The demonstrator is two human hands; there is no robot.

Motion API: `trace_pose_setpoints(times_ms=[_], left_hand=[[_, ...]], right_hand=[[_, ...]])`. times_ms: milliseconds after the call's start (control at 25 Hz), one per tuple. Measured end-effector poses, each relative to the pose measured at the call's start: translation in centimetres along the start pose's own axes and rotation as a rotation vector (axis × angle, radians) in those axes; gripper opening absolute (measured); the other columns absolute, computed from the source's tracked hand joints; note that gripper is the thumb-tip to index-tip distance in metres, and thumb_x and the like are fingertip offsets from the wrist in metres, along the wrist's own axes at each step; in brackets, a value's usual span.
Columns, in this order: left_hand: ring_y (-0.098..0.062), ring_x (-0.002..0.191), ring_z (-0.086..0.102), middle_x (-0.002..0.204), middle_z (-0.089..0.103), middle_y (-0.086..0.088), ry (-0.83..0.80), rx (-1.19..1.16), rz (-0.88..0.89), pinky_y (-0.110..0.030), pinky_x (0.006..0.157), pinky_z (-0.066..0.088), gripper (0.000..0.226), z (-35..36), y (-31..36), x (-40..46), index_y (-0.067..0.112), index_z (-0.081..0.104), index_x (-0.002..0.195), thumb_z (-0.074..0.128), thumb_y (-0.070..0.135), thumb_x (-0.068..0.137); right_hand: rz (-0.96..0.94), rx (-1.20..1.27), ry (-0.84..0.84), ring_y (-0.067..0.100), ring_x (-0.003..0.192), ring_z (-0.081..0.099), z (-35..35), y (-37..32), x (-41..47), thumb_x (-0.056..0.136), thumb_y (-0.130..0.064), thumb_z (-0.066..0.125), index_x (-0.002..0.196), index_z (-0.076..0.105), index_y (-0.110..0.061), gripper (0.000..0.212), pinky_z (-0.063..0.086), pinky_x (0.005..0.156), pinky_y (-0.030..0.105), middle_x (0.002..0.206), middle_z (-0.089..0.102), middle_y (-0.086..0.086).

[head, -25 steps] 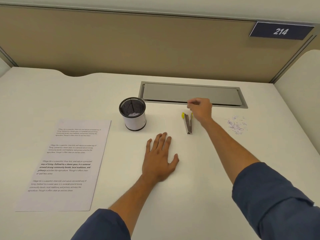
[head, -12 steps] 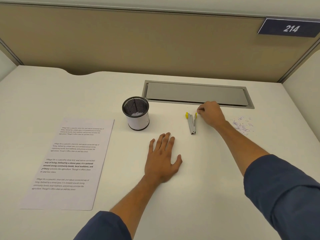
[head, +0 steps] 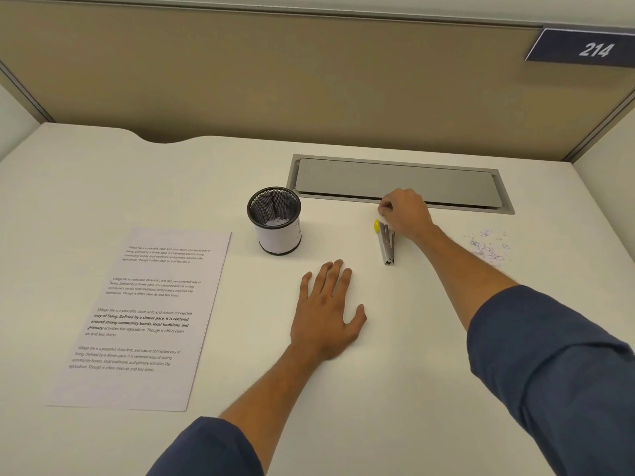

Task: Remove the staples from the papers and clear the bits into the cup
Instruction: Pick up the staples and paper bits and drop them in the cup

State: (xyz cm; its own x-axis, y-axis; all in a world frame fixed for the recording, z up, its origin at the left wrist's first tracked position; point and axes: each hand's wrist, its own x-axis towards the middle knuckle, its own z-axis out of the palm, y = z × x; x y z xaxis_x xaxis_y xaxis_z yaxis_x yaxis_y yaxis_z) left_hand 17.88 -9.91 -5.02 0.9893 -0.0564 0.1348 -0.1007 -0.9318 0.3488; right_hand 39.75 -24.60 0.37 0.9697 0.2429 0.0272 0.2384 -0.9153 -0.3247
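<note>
Head view.
- Cup [head: 275, 219]: upright on the desk [head: 378, 389], some pale bits inside.
- Papers [head: 144, 317]: flat, left of the cup; no staple discernible.
- Staple remover [head: 387, 243]: long axis running away from the person, yellow end far.
- Bits [head: 489, 247]: loose scatter well right of the remover.
- Right hand [head: 407, 214]: nearer hand, just beyond the remover's yellow end, fingertips pinched together; contents too small to tell. Cup lies to its left.
- Left hand [head: 326, 314]: flat on the desk, fingers spread, holding nothing.

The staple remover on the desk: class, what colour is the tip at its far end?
Yellow; the staple remover body is silver metal. Best seen in the head view.
</note>
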Motion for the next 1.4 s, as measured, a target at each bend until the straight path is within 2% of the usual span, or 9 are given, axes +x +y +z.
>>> trace_pose_setpoints(times_ms=[200, 360, 480, 600, 800, 1000, 1120, 1280, 1400], left_hand=[[-0.018, 0.148, 0.018, 0.160, 0.025, 0.000, 0.014, -0.009, 0.005, -0.045, 0.121, 0.009, 0.067, 0.0, 0.1, 0.0, 0.017, 0.034, 0.148, 0.036, 0.053, 0.091], [-0.017, 0.148, 0.017, 0.161, 0.024, 0.000, 0.009, -0.009, 0.003, -0.045, 0.121, 0.008, 0.068, 0.0, 0.0, 0.0, 0.018, 0.034, 0.149, 0.035, 0.053, 0.091], [-0.017, 0.149, 0.016, 0.161, 0.023, 0.000, 0.008, -0.007, 0.002, -0.045, 0.121, 0.008, 0.068, -0.1, 0.1, 0.0, 0.018, 0.033, 0.149, 0.035, 0.053, 0.091], [-0.017, 0.149, 0.016, 0.161, 0.023, 0.000, 0.004, -0.017, -0.002, -0.046, 0.121, 0.008, 0.068, -0.1, 0.0, 0.0, 0.017, 0.033, 0.149, 0.034, 0.053, 0.091], [-0.018, 0.148, 0.018, 0.161, 0.025, 0.000, 0.009, -0.028, 0.000, -0.047, 0.121, 0.010, 0.067, -0.1, 0.1, 0.0, 0.017, 0.034, 0.149, 0.036, 0.053, 0.091], [-0.017, 0.149, 0.016, 0.161, 0.023, 0.000, 0.003, -0.015, -0.002, -0.045, 0.121, 0.007, 0.068, -0.1, 0.0, 0.0, 0.018, 0.033, 0.149, 0.035, 0.053, 0.092], [-0.018, 0.149, 0.017, 0.161, 0.024, 0.000, 0.006, -0.018, 0.003, -0.045, 0.121, 0.007, 0.067, 0.0, 0.0, -0.1, 0.018, 0.034, 0.149, 0.037, 0.053, 0.092], [-0.017, 0.149, 0.014, 0.162, 0.021, 0.000, -0.008, -0.006, 0.005, -0.045, 0.121, 0.006, 0.068, -0.1, 0.0, 0.0, 0.018, 0.032, 0.150, 0.034, 0.054, 0.092], [-0.017, 0.149, 0.014, 0.162, 0.020, 0.000, -0.012, -0.013, 0.002, -0.045, 0.121, 0.005, 0.068, -0.2, 0.0, 0.0, 0.018, 0.031, 0.150, 0.033, 0.054, 0.092]], right_hand=[[0.026, -0.066, -0.016, 0.030, 0.077, 0.063, 0.0, -0.7, 0.4, 0.087, -0.011, 0.052, 0.088, 0.072, -0.007, 0.021, 0.055, 0.068, 0.036, 0.086, 0.070, 0.013], [0.043, -0.147, -0.030, 0.032, 0.080, 0.059, -0.5, -1.5, 0.6, 0.088, -0.007, 0.050, 0.095, 0.067, -0.003, 0.019, 0.046, 0.065, 0.033, 0.092, 0.066, 0.017], [0.035, -0.247, -0.061, 0.035, 0.091, 0.060, -1.0, -2.3, 0.7, 0.089, -0.004, 0.050, 0.104, 0.061, -0.001, 0.018, 0.041, 0.069, 0.033, 0.101, 0.062, 0.018], [0.006, -0.368, -0.093, 0.034, 0.097, 0.060, -1.4, -3.4, 0.7, 0.089, -0.001, 0.051, 0.109, 0.056, -0.001, 0.021, 0.043, 0.073, 0.034, 0.107, 0.060, 0.017], [-0.044, -0.545, -0.153, 0.029, 0.096, 0.062, -1.6, -5.0, 0.6, 0.088, -0.002, 0.054, 0.111, 0.057, -0.006, 0.024, 0.040, 0.070, 0.032, 0.106, 0.062, 0.011], [-0.115, -0.639, -0.172, 0.023, 0.091, 0.065, -0.8, -5.9, -0.3, 0.090, -0.003, 0.053, 0.106, 0.064, -0.009, 0.020, 0.040, 0.068, 0.029, 0.100, 0.067, 0.006], [-0.090, -0.489, -0.161, 0.028, 0.090, 0.063, -0.7, -5.6, -0.7, 0.090, -0.004, 0.052, 0.105, 0.062, -0.006, 0.018, 0.040, 0.068, 0.031, 0.102, 0.065, 0.009], [0.020, 0.143, -0.022, 0.030, 0.077, 0.063, -0.8, -7.4, -1.1, 0.082, -0.013, 0.056, 0.082, 0.066, -0.002, 0.015, 0.054, 0.068, 0.037, 0.083, 0.069, 0.011], [-0.104, 0.504, 0.011, 0.019, 0.074, 0.065, -1.4, -11.3, -2.3, 0.079, -0.015, 0.061, 0.073, 0.071, -0.010, 0.013, 0.055, 0.073, 0.035, 0.073, 0.071, 0.001]])
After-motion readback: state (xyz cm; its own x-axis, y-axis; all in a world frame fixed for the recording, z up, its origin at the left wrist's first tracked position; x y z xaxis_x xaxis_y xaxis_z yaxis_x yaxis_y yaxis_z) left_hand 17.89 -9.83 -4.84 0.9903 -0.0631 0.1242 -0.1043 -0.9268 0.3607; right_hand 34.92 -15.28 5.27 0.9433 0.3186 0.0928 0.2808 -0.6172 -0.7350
